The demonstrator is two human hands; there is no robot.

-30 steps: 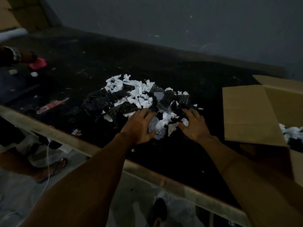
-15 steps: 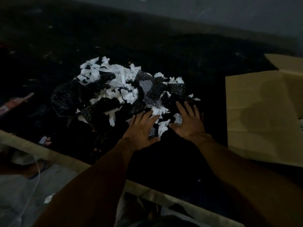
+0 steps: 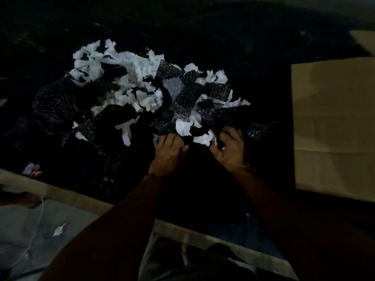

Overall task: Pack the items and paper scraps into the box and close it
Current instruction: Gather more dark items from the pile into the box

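Observation:
A heap of white paper scraps (image 3: 129, 78) mixed with dark bubble-wrap pieces (image 3: 186, 96) lies on the black table top (image 3: 223, 47). At the heap's near edge my left hand (image 3: 169, 153) has its fingers curled into the scraps and dark pieces. A little to the right, my right hand (image 3: 230, 151) grips more scraps and a dark bubble-wrap piece, fingers curled. The cardboard box (image 3: 332, 122) stands at the right edge, showing a flat brown flap; its inside is out of view.
The table's pale front edge (image 3: 85, 197) runs diagonally below my arms. A small pink and white scrap (image 3: 31, 169) lies near that edge on the left. On the floor below sit a white scrap (image 3: 58, 230) and a thin white cable (image 3: 36, 220).
Both hands went from flat on the heap's near edge to curled, gathering scraps and bubble wrap. The camera tilted down and moved closer, so the box's open top left the view.

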